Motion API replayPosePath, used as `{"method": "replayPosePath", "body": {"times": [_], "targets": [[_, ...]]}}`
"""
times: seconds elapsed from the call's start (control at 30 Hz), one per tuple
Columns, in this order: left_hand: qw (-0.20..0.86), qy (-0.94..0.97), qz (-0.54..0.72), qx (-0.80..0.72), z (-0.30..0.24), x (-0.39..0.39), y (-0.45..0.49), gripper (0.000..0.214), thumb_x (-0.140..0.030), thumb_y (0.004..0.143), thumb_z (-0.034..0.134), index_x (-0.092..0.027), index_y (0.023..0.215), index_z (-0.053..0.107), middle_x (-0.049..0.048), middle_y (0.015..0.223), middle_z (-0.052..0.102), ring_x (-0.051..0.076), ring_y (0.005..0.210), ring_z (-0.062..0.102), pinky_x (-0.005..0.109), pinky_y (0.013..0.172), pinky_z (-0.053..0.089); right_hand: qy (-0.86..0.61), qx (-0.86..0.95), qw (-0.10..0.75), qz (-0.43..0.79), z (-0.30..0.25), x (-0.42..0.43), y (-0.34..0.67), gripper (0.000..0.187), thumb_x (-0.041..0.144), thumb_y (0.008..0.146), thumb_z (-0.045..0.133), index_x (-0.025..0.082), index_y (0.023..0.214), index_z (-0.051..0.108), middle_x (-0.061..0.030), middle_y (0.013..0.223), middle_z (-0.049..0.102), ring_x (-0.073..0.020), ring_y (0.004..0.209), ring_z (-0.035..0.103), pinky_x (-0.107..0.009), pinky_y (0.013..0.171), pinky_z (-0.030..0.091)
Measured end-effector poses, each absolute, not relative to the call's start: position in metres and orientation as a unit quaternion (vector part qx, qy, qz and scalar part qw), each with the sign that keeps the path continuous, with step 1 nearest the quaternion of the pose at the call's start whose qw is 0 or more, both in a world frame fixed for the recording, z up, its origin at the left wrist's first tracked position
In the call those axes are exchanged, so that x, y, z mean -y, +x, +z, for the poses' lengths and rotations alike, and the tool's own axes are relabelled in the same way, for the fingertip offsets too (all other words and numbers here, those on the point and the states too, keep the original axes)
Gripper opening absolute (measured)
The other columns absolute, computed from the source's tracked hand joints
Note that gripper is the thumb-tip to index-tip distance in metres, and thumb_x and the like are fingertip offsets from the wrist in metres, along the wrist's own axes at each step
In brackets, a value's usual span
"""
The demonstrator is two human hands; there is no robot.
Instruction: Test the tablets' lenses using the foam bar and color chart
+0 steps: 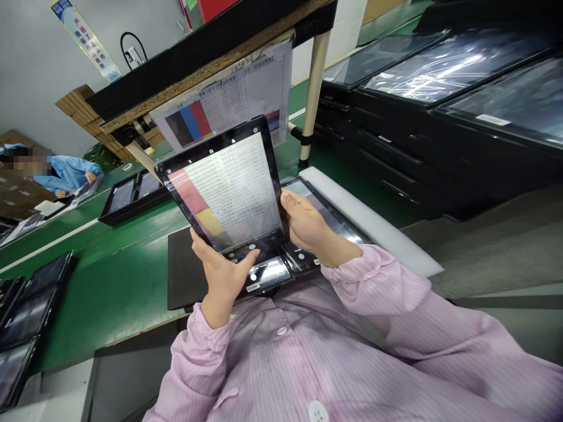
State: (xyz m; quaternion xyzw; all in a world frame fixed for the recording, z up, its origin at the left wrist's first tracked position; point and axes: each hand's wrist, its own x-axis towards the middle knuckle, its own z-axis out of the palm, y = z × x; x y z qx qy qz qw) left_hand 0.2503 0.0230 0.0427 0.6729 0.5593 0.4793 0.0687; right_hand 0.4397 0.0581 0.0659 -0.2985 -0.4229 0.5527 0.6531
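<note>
A black-framed tablet (237, 190) is held up and tilted between my two hands, its screen lit with a camera view of a printed chart. My left hand (224, 272) grips the lower left edge, its thumb lying over the bottom of the screen. Around the right edge my right hand (308, 225) is closed, thumb in front. Behind the tablet hangs the colour-blocked printed sheet (220, 102), partly covered by it. Below lie more tablets, one with a lit screen (268, 272) near my waist and another (325, 217) under my right hand.
A shelf (211, 55) on pale posts stands over the green bench (109, 269). White foam (369, 223) lies at right, beside stacked black trays (404, 135) of wrapped screens. More trays (35, 316) sit at left. A co-worker in blue (65, 173) sits at the far left.
</note>
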Motion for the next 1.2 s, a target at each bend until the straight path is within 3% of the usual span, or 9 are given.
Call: {"method": "replayPosePath", "body": {"times": [0.07, 0.2, 0.37, 0.5, 0.73, 0.93, 1.03, 1.1, 1.2], "targets": [[0.114, 0.660, 0.524, -0.526, 0.045, -0.024, 0.246, 0.122, -0.065, 0.070, 0.078, -0.014, 0.157, 0.010, 0.0276, 0.161, 0.019, 0.041, 0.153, 0.017, 0.057, 0.122, 0.022, -0.282, 0.421, 0.653, 0.563, 0.066, -0.057, 0.440, 0.046, 0.065, 0.085, 0.064, 0.024, 0.106, 0.069, -0.0037, 0.116, 0.071, -0.0248, 0.124, 0.061, -0.045, 0.105, 0.053], [0.356, 0.513, 0.645, -0.440, 0.053, -0.026, 0.231, 0.069, -0.065, 0.091, 0.052, -0.031, 0.149, 0.037, 0.0123, 0.150, 0.050, 0.028, 0.138, 0.050, 0.042, 0.110, 0.045, -0.285, 0.458, 0.646, 0.540, 0.075, -0.048, 0.441, 0.048, 0.062, 0.092, 0.057, 0.028, 0.124, 0.066, -0.0019, 0.134, 0.064, -0.0224, 0.137, 0.051, -0.045, 0.117, 0.043], [0.514, 0.389, 0.655, -0.394, 0.058, -0.020, 0.218, 0.049, -0.049, 0.088, 0.067, -0.045, 0.135, 0.057, -0.0027, 0.141, 0.063, 0.021, 0.132, 0.057, 0.036, 0.103, 0.052, -0.315, 0.621, 0.602, 0.391, 0.108, -0.038, 0.446, 0.065, 0.062, 0.095, 0.052, 0.031, 0.152, 0.045, 0.0022, 0.154, 0.045, -0.0237, 0.153, 0.026, -0.042, 0.128, 0.025], [0.544, 0.373, 0.657, -0.366, 0.056, -0.014, 0.217, 0.039, -0.046, 0.092, 0.063, -0.044, 0.132, 0.062, -0.0024, 0.137, 0.066, 0.021, 0.130, 0.059, 0.038, 0.105, 0.052, -0.339, 0.684, 0.568, 0.308, 0.134, -0.040, 0.447, 0.075, 0.065, 0.096, 0.046, 0.031, 0.160, 0.030, 0.0026, 0.153, 0.047, -0.0291, 0.149, 0.034, -0.044, 0.123, 0.033], [0.474, 0.358, 0.678, -0.433, 0.053, 0.010, 0.200, 0.045, -0.047, 0.086, 0.071, -0.045, 0.130, 0.063, -0.0042, 0.141, 0.063, 0.020, 0.133, 0.056, 0.036, 0.107, 0.050, -0.373, 0.745, 0.498, 0.240, 0.129, -0.044, 0.430, 0.078, 0.066, 0.098, 0.039, 0.026, 0.163, 0.021, -0.0042, 0.152, 0.048, -0.0296, 0.130, 0.056, -0.044, 0.111, 0.046], [0.475, 0.297, 0.630, -0.538, 0.070, 0.035, 0.135, 0.049, -0.043, 0.082, 0.075, -0.030, 0.129, 0.067, 0.0066, 0.132, 0.069, 0.024, 0.117, 0.068, 0.037, 0.098, 0.056, -0.421, 0.763, 0.399, 0.286, 0.108, -0.079, 0.431, 0.083, 0.072, 0.097, 0.029, 0.027, 0.164, 0.008, -0.0027, 0.160, 0.034, -0.0299, 0.145, 0.041, -0.048, 0.119, 0.035], [0.474, 0.289, 0.595, -0.581, 0.070, 0.028, 0.094, 0.053, -0.038, 0.077, 0.078, -0.023, 0.126, 0.068, 0.0100, 0.119, 0.075, 0.026, 0.108, 0.071, 0.040, 0.094, 0.058, -0.509, 0.787, 0.259, 0.235, 0.094, -0.116, 0.435, 0.071, 0.061, 0.100, 0.027, 0.020, 0.158, 0.037, -0.0069, 0.158, 0.038, -0.0314, 0.147, 0.037, -0.052, 0.122, 0.030], [0.455, 0.299, 0.571, -0.615, 0.062, 0.014, 0.075, 0.052, -0.036, 0.075, 0.077, -0.020, 0.123, 0.068, 0.0100, 0.105, 0.078, 0.028, 0.102, 0.073, 0.045, 0.092, 0.058, -0.556, 0.797, 0.151, 0.184, 0.083, -0.141, 0.434, 0.062, 0.055, 0.100, 0.029, 0.021, 0.141, 0.060, -0.0090, 0.155, 0.044, -0.0352, 0.146, 0.037, -0.059, 0.119, 0.028], [0.428, 0.333, 0.555, -0.631, 0.046, -0.011, 0.063, 0.041, -0.032, 0.076, 0.074, -0.015, 0.113, 0.071, 0.0124, 0.098, 0.077, 0.030, 0.102, 0.072, 0.049, 0.095, 0.055, -0.609, 0.782, 0.056, 0.120, 0.065, -0.171, 0.426, 0.055, 0.052, 0.100, 0.032, 0.021, 0.121, 0.073, -0.0107, 0.150, 0.049, -0.0384, 0.144, 0.036, -0.068, 0.116, 0.020]]}}
